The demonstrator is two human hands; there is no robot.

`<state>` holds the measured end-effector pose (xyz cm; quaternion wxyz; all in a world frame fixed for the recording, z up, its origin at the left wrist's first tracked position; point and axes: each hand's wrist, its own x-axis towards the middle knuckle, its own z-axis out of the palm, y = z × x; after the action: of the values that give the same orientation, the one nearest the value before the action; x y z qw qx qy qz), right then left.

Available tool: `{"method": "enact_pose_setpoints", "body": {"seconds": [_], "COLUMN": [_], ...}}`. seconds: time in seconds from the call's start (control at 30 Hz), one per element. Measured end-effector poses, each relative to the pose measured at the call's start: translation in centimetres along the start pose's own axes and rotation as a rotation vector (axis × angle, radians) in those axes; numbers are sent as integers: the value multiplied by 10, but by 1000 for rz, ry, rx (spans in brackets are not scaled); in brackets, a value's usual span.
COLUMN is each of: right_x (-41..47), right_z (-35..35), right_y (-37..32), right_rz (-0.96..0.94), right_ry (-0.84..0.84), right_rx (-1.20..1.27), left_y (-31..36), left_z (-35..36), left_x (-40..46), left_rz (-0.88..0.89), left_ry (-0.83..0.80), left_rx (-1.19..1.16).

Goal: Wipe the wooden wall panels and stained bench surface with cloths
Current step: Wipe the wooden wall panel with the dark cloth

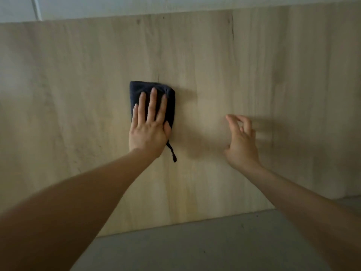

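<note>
Dark blue terry [152, 90], folded into a pad and pinned flat against pale wood. Pressed there by four straight fingers [152, 104] of the left hand [148, 132], spread across the cloth's lower half, thumb tucked along its right edge. No curl, no pinch; held only by palm pressure, likely so the whole pad could slide without bunching. Placed near the middle of the wall panel [78, 85], a little left of centre, well above the grey bench [195, 247] at the bottom of the view. Longer up and down than across, long axis close to upright and tipped slightly left at the top, in line with the forearm behind it. Top edge pointed toward the white strip [175, 4] above the panel; thin hanging loop [172, 152] trailed out below the heel of the hand, pointing down toward the bench.

To the right, well apart from the cloth, hovered the right hand [241, 142], fingers loosely bent, tips of thumb and forefinger near each other, nothing between them. Seemingly lifted off the wood, with a soft shadow thrown further right. Probably kept free for balance. Bench apparently not yet reached.
</note>
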<state>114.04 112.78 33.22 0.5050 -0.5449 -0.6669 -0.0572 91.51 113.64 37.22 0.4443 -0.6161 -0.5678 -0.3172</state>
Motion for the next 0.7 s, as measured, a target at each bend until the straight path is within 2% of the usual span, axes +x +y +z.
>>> {"method": "enact_pose_setpoints", "body": {"seconds": [0.07, 0.1, 0.23, 0.37, 0.53, 0.63, 0.7], "right_x": [-8, -12, -29, -39, -41, -44, -47], "right_z": [2, 1, -3, 0, 12, 18, 19], "right_y": [10, 16, 27, 29, 26, 33, 38], "right_rz": [6, -1, 45, 52, 55, 21, -20], "right_ry": [-24, -42, -168, -244, -182, -157, -154], "right_rx": [-6, -18, -64, -79, -58, -44, -52], "left_y": [29, 42, 81, 47, -32, -18, 11], "left_z": [8, 15, 31, 30, 23, 29, 40], "left_x": [-5, -10, -40, -44, -63, -67, -72], "left_rz": [-69, -18, 384, 524, 342, 271, 348], "left_ry": [13, 26, -29, -50, -27, -9, 16], "left_rx": [-79, -87, 42, 111, 210, 145, 102]}}
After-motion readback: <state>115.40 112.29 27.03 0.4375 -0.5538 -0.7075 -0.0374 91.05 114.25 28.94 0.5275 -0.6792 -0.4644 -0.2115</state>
